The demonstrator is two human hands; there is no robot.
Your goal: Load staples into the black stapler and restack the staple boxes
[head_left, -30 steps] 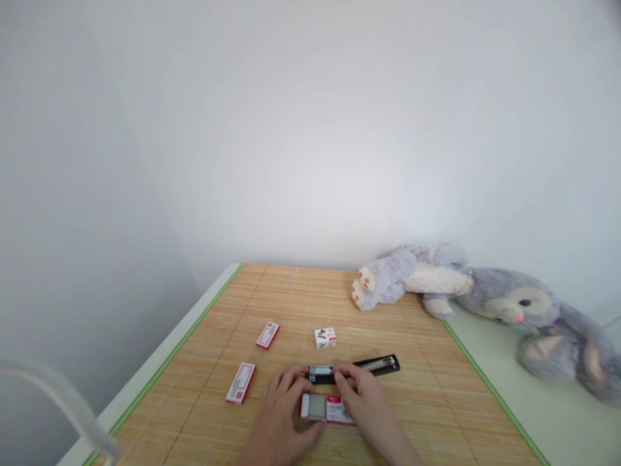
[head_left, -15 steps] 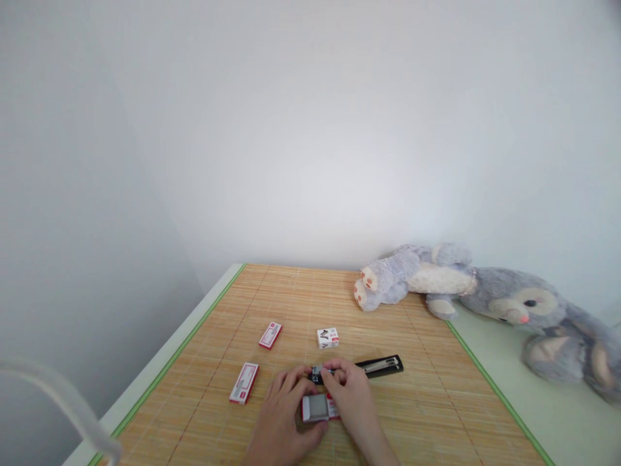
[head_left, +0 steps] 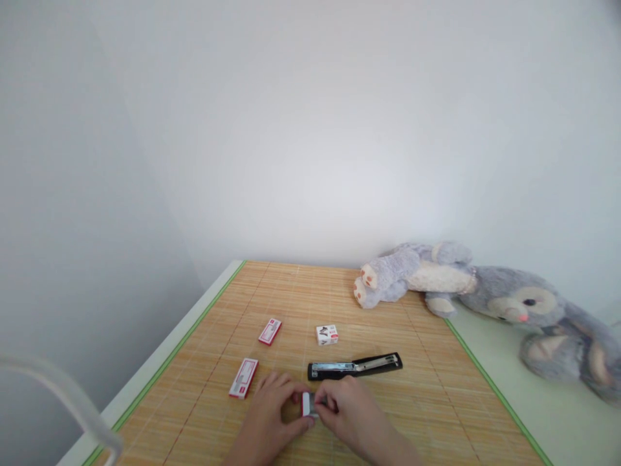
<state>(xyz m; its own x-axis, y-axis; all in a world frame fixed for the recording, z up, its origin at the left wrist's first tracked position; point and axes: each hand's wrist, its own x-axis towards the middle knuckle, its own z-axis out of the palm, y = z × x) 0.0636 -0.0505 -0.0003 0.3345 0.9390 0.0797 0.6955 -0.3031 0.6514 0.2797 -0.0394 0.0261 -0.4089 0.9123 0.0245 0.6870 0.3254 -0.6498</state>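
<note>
My left hand [head_left: 272, 417] holds a small open staple box [head_left: 306, 404] between thumb and fingers, low on the mat. Grey content, looking like staples, shows inside it. The fingers of my right hand [head_left: 350, 411] are pinched together at the box's right part. Whatever lies between those fingertips is hidden. Just beyond the hands rests a black stapler [head_left: 339, 370], spread open with its metal channel exposed. A white box with a dark printed picture [head_left: 326, 334] stands behind the stapler. To the left lie two flat red-and-white boxes, a nearer one [head_left: 243, 378] and a farther one [head_left: 270, 331].
A bamboo mat [head_left: 291, 294] with green edging covers the table. At the back right, a grey plush toy [head_left: 439, 278] lies across the mat's edge and the pale tabletop [head_left: 490, 349]. A blurred white curved bar [head_left: 72, 401] crosses the lower left.
My right hand has come off the stapler and moved nearer, onto the staple box. The left hand has shifted slightly left, still around the box. The stapler's channel is uncovered.
</note>
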